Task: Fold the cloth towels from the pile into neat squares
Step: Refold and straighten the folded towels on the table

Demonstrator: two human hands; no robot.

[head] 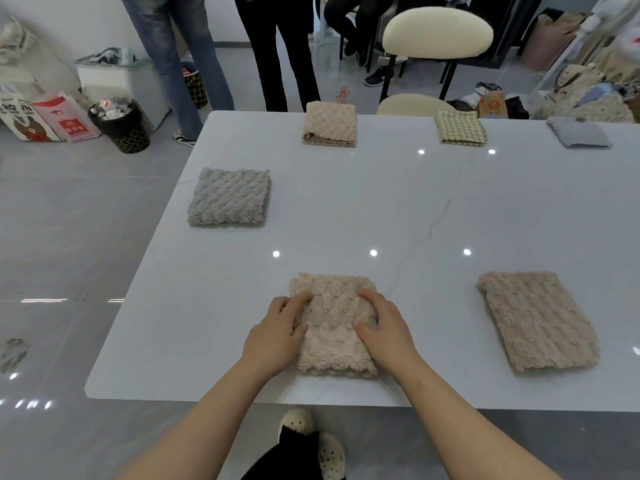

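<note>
A folded beige fluffy towel lies near the front edge of the white table. My left hand rests on its left edge with fingers curled over the cloth. My right hand presses flat on its right side, fingers spread. Other folded towels lie around: a brown-beige one at the right, a grey one at the left, a beige one at the far edge, a green checked one and a grey-blue one at the far right.
Two people's legs stand beyond the table's far left corner. A cream chair stands behind the far edge. A black waste bin and bags sit on the floor at left. Clutter fills the far right.
</note>
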